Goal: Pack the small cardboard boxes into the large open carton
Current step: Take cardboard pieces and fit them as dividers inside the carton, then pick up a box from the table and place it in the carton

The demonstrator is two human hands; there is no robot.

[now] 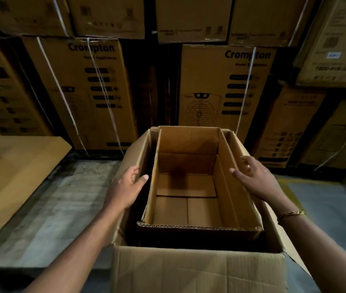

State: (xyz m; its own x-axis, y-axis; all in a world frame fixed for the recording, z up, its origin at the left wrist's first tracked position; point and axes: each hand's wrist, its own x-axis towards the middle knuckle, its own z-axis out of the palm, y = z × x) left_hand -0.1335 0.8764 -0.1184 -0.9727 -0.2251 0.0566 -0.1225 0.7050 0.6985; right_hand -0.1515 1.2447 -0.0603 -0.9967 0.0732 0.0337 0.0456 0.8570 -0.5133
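Note:
A large open carton (197, 269) stands on the floor right below me, its near flap folded out toward me. Inside it sits a smaller open cardboard box (186, 210), empty, its bottom flaps showing. My left hand (125, 187) rests at the carton's left side flap, fingers spread and wrapped over the flap's edge. My right hand (256, 178) hovers over the right side flap with fingers apart, holding nothing. A gold bracelet sits on that wrist.
Tall stacks of strapped printed cartons (95, 92) form a wall close behind the carton. A flat light-brown board (13, 172) lies on the floor at left. Bare concrete floor (62, 208) lies left of the carton, and a blue-grey mat (326, 208) lies right.

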